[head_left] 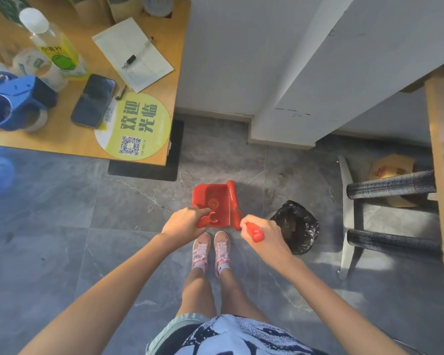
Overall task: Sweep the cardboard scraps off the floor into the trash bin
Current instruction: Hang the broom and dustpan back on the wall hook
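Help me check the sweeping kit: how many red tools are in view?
2. The dustpan, held by the left hand; the broom, right beside it, gripped by the right hand.

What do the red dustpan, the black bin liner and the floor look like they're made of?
Dustpan: moulded plastic, likely; uniform red, ribbed pan, semi-gloss.
Bin liner: thin plastic film; crinkled, with shiny glints.
Floor: grey stone-look tile, smooth; pale veins and straight joints, ceramic or real marble unclear.
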`<state>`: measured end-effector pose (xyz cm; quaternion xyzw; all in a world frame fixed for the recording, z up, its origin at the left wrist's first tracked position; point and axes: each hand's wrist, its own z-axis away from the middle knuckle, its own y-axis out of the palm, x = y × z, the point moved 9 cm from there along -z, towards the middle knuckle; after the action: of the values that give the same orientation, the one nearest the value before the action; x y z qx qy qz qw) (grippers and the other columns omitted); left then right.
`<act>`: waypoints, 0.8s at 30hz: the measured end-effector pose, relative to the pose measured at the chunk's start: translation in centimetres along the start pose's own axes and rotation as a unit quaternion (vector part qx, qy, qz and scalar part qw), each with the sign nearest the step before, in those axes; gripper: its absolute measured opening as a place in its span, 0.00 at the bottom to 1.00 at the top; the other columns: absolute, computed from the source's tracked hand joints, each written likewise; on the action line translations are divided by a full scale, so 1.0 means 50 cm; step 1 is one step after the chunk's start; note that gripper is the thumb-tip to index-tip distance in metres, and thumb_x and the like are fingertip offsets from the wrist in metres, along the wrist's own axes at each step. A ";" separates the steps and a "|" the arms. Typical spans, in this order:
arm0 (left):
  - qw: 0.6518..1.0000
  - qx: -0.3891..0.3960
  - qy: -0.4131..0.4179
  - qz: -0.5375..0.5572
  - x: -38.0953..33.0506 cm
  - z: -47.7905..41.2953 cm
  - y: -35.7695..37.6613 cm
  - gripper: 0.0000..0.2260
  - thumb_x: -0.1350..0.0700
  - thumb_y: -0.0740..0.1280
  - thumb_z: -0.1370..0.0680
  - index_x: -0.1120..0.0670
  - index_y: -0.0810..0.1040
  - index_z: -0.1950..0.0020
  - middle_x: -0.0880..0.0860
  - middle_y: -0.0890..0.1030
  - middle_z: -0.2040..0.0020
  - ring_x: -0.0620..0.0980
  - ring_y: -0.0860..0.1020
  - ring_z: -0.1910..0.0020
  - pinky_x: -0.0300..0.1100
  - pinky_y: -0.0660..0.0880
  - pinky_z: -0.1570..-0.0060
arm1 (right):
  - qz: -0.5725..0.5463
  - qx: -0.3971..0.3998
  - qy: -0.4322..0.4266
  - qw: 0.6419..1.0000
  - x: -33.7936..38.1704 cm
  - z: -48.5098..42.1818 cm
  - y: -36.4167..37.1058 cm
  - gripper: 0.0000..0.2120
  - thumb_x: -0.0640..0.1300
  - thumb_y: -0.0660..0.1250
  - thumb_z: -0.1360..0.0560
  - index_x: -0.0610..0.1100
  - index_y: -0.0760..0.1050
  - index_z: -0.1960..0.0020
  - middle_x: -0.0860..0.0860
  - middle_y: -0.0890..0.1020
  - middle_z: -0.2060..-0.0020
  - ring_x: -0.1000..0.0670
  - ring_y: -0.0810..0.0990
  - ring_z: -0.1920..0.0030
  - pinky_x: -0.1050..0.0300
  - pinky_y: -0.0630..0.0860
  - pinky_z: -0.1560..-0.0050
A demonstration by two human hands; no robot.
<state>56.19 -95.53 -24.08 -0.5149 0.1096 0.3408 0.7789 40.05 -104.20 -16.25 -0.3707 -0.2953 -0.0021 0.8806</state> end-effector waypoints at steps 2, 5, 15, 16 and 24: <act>1.000 -0.002 -0.002 -0.006 -0.015 0.002 0.013 0.19 0.50 0.65 0.26 0.45 0.75 0.35 0.51 0.83 0.46 0.58 0.81 0.49 0.48 0.77 0.54 | 0.020 -0.022 -0.012 0.999 0.034 -0.003 0.008 0.06 0.47 0.62 0.27 0.49 0.74 0.52 0.45 0.80 0.64 0.40 0.72 0.62 0.52 0.73 0.58; 1.000 0.002 0.000 -0.004 -0.032 0.002 0.031 0.17 0.50 0.64 0.27 0.46 0.76 0.38 0.52 0.83 0.47 0.59 0.80 0.49 0.50 0.77 0.53 | 0.016 -0.041 -0.044 0.998 0.072 0.003 0.027 0.06 0.47 0.63 0.27 0.47 0.67 0.52 0.45 0.80 0.64 0.38 0.73 0.62 0.50 0.68 0.63; 0.999 0.011 0.005 -0.051 -0.046 -0.006 0.037 0.18 0.51 0.66 0.28 0.48 0.75 0.37 0.53 0.83 0.49 0.60 0.81 0.51 0.49 0.76 0.55 | -0.020 -0.075 -0.072 0.994 0.083 0.048 0.041 0.08 0.47 0.62 0.29 0.48 0.63 0.59 0.50 0.73 0.72 0.49 0.62 0.70 0.52 0.67 0.67; 0.998 0.012 0.006 -0.059 -0.048 -0.007 0.037 0.18 0.51 0.65 0.27 0.49 0.75 0.37 0.53 0.83 0.48 0.59 0.81 0.50 0.49 0.76 0.55 | -0.016 -0.074 -0.076 0.994 0.086 0.052 0.043 0.07 0.48 0.62 0.30 0.48 0.63 0.60 0.50 0.73 0.73 0.49 0.63 0.70 0.52 0.67 0.67; 0.999 -0.001 0.013 -0.047 -0.032 0.009 0.041 0.17 0.50 0.64 0.25 0.50 0.75 0.37 0.53 0.83 0.48 0.59 0.81 0.50 0.49 0.76 0.56 | -0.016 -0.090 -0.091 0.992 0.110 0.032 0.018 0.08 0.43 0.64 0.28 0.45 0.65 0.60 0.51 0.66 0.76 0.44 0.61 0.70 0.49 0.70 0.69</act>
<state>53.59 -95.32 -24.56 -0.5246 0.0957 0.2971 0.7921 43.95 -101.33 -13.08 -0.4426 -0.3790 -0.0092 0.8126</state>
